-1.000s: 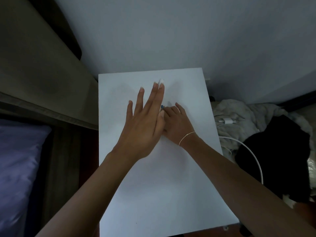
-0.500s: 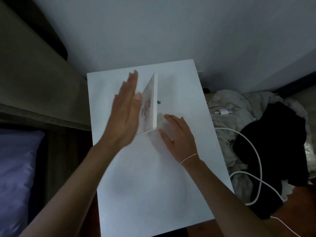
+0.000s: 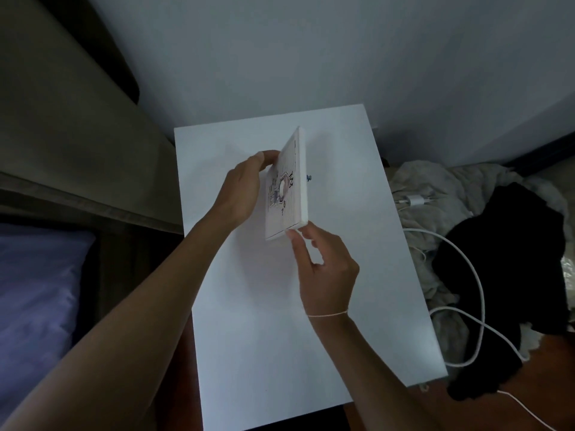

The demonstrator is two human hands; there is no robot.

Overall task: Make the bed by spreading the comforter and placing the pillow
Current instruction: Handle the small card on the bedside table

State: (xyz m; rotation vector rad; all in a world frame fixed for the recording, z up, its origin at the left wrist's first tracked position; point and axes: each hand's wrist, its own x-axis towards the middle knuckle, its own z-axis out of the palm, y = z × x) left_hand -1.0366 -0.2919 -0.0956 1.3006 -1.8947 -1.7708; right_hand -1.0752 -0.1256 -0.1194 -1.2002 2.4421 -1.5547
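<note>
A small white canvas picture (image 3: 287,188) with a printed drawing stands tilted on its edge above the white bedside table (image 3: 280,321). My left hand (image 3: 245,191) grips its left side, fingers curled round the far edge. My right hand (image 3: 323,272) pinches its near lower corner between thumb and fingers. A purple pillow or sheet (image 3: 34,300) on the bed shows at the left edge. No comforter is in view.
A small blue pin (image 3: 309,178) lies on the table just right of the canvas. White and black clothes (image 3: 497,244) lie heaped on the floor to the right, with a white charger and cable (image 3: 479,290). A padded headboard (image 3: 62,119) stands at the left.
The canvas lay flat under both hands, then was tipped up on edge. My left hand went from flat against it to gripping it, and my right hand took the lower corner.
</note>
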